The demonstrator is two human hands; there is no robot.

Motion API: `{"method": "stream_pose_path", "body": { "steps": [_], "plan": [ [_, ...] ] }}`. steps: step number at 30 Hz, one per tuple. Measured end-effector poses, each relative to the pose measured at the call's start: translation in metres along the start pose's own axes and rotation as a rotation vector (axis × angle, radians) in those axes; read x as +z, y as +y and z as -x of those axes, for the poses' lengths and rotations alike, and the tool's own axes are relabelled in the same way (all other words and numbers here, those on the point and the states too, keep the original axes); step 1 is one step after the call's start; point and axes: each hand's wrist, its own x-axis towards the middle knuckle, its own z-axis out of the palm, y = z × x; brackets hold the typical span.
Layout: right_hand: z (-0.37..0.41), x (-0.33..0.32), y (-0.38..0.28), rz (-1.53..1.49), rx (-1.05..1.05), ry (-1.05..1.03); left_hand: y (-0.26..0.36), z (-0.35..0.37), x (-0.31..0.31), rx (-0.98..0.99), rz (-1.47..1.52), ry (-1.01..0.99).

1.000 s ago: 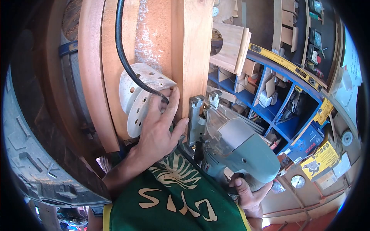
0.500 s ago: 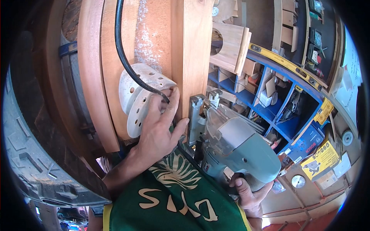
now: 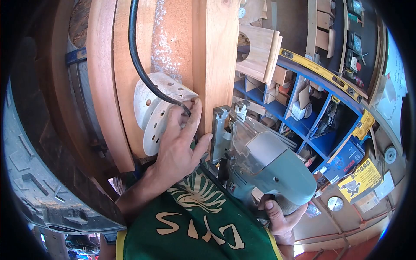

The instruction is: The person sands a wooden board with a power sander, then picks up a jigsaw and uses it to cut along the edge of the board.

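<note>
My left hand [image 3: 175, 145] is closed around a black power cable [image 3: 145, 71], which runs between its fingers. The thumb presses on the edge of a wooden board [image 3: 215, 60]. Beside those fingers lie curled pale sanding discs [image 3: 151, 132] with punched holes, partly covered by the hand. My right hand [image 3: 281, 221] grips the handle of a teal jigsaw [image 3: 288, 177] with a clear front guard. The jigsaw lies on its side, its metal base plate [image 3: 219, 134] close to the board's edge. Its blade cannot be made out.
More planks [image 3: 102, 82] lie to the left, with a black tyre [image 3: 39, 173] beyond them. At right stand blue compartment shelves [image 3: 318, 145] of parts, a yellow spirit level [image 3: 320, 69], a wooden box with a round hole [image 3: 260, 52] and a yellow carton [image 3: 362, 180].
Hardly anything differs. The jigsaw and my right hand have shifted very slightly; my left hand keeps its place on the cable.
</note>
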Motion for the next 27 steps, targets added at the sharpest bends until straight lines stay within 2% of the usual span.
{"method": "stream_pose_path", "body": {
  "steps": [16, 19, 27],
  "plan": [
    [-0.004, 0.006, -0.01, -0.039, 0.011, 0.023, -0.001, -0.002, -0.001, 0.015, 0.01, 0.0],
    [-0.005, 0.006, -0.013, -0.026, 0.013, 0.01, -0.004, -0.003, -0.001, 0.075, -0.041, 0.033],
    [-0.009, 0.009, -0.018, -0.056, 0.014, -0.024, -0.002, -0.005, -0.003, 0.045, -0.022, 0.023]
  ]
}}
